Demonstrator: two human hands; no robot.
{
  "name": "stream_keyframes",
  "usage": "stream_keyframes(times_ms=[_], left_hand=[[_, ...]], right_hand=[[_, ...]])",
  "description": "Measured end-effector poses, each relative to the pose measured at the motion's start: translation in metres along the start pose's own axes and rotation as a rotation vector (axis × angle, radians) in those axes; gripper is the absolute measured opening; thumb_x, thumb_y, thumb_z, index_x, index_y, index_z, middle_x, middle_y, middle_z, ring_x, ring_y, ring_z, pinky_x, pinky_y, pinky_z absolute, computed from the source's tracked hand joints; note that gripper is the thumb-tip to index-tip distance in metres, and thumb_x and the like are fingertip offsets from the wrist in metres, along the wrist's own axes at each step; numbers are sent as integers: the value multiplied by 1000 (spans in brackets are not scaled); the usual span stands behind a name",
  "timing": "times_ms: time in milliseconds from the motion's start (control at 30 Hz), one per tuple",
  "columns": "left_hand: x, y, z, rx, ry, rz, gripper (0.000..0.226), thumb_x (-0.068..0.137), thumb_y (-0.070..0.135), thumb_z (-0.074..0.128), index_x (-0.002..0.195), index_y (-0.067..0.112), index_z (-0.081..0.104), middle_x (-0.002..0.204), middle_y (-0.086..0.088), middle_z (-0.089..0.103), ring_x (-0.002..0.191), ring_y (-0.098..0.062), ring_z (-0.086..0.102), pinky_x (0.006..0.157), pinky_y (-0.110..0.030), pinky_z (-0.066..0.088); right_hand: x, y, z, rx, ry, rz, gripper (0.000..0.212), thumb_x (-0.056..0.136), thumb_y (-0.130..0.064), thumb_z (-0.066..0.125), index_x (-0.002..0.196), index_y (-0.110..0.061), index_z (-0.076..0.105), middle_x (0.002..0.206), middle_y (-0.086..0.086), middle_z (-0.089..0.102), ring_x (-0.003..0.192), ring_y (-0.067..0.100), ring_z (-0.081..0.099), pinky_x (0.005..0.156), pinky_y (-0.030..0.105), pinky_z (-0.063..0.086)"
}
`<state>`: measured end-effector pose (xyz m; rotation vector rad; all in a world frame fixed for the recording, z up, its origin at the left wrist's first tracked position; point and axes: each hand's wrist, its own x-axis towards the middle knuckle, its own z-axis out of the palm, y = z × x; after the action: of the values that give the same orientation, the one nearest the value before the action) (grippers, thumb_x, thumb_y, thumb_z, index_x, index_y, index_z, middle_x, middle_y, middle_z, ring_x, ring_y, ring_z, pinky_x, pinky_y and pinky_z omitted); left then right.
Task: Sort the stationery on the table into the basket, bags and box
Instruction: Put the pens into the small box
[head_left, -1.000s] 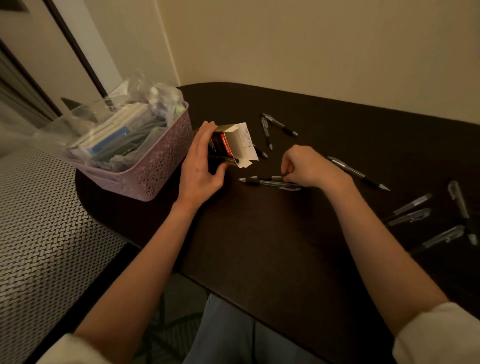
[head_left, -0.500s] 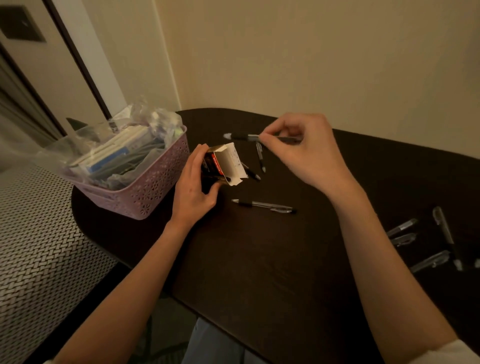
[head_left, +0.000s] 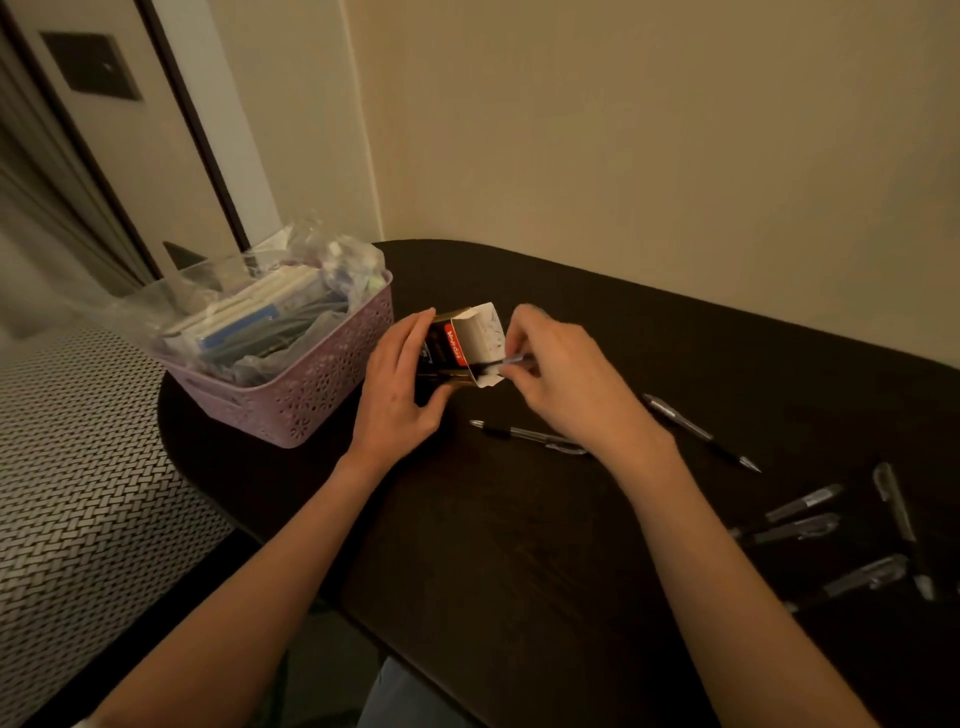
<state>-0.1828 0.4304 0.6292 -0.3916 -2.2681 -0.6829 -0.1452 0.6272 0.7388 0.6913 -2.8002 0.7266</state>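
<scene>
We see the basket (head_left: 311, 395) at the table's (head_left: 519, 545) left end, bags (head_left: 244, 317) packed in it. Just right of it stands the box (head_left: 467, 343), our left hand (head_left: 400, 384) on its left side and our right hand (head_left: 561, 384) at its right, a pen (head_left: 514, 359) between that hand and the box mouth. Before the right hand lies one loose pen (head_left: 530, 438); right of it lies another (head_left: 696, 431); a cluster of pens (head_left: 831, 530) lies well apart at the right edge

Both hands forward on bare forearms, left (head_left: 396, 387) cupped, right (head_left: 563, 382) fingers pinched.
</scene>
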Motion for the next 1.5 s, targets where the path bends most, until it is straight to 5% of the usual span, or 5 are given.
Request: stream_keyframes(times_ms=[200, 367, 533, 733, 1500], left_hand=[[0, -2, 1, 9, -9, 7, 82, 79, 23, 74, 148, 11, 30, 147, -8, 38, 139, -17, 32, 116, -32, 24], [0, -2, 0, 5, -21, 35, 82, 79, 22, 75, 148, 13, 30, 147, -8, 39, 138, -19, 33, 116, -33, 26], [-1, 0, -1, -26, -39, 40, 82, 78, 19, 74, 147, 12, 30, 147, -9, 38, 139, -18, 32, 116, -32, 25], [-1, -1, 0, -48, -41, 23, 83, 78, 15, 75, 148, 11, 31, 149, -9, 37, 141, -18, 31, 116, -28, 23], [-1, -1, 1, -62, -45, 15, 81, 79, 12, 73, 148, 10, 31, 151, -8, 36, 143, -18, 30, 117, -24, 23]], right_hand=[[1, 3, -2, 23, -82, -36, 23, 92, -21, 60, 115, -23, 60, 114, -6, 60, 100, 4, 56, 85, 21, 51], [1, 1, -8, -108, -76, -87, 24, 95, -24, 55, 117, -23, 64, 99, -7, 52, 77, -1, 45, 64, 13, 37], [3, 4, 11, -241, 123, -124, 21, 88, -29, 64, 108, -24, 69, 119, -2, 43, 107, 8, 38, 76, 18, 36], [3, 6, 14, -240, -82, -97, 33, 90, -29, 62, 123, -27, 63, 148, 4, 24, 134, 18, 27, 97, 27, 38], [7, 15, 21, 32, 116, -132, 15, 92, -19, 58, 101, -22, 69, 125, -3, 47, 106, 4, 48, 83, 21, 48]])
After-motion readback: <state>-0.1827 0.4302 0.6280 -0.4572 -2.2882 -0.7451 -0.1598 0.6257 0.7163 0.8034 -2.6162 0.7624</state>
